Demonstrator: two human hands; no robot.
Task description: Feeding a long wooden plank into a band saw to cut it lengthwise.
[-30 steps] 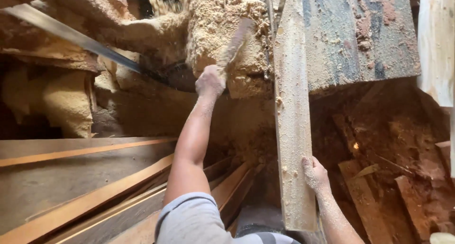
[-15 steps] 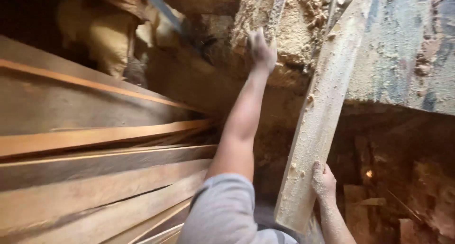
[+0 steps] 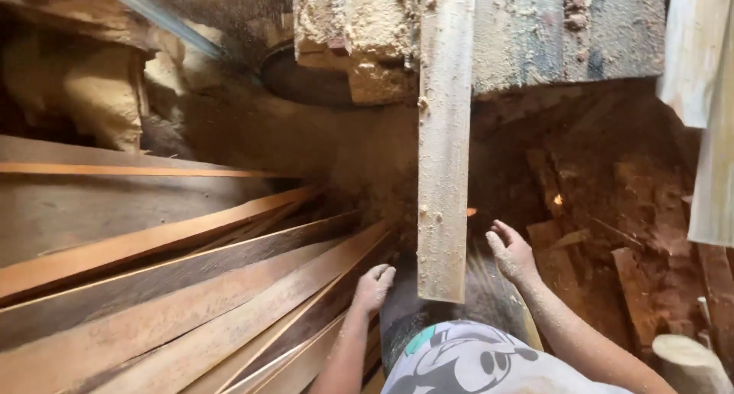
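Note:
A long pale plank [image 3: 443, 157] dusted with sawdust sticks out toward me from the saw table [image 3: 550, 34] above. My left hand [image 3: 374, 286] hangs just left of the plank's near end, fingers curled, holding nothing. My right hand [image 3: 511, 252] is just right of the plank end, fingers spread, dusted with sawdust, not touching the wood. A heap of sawdust [image 3: 352, 27] lies on the table beside the plank.
Several long reddish boards [image 3: 191, 287] are stacked slanting on the left. Offcuts and red scrap wood [image 3: 612, 233] litter the pit at right. A pale plank [image 3: 707, 111] leans at the far right edge. A round log end [image 3: 688, 363] sits bottom right.
My left hand dropped from the sawdust heap down to beside the plank's near end. My right hand let go of the plank and now hovers next to it.

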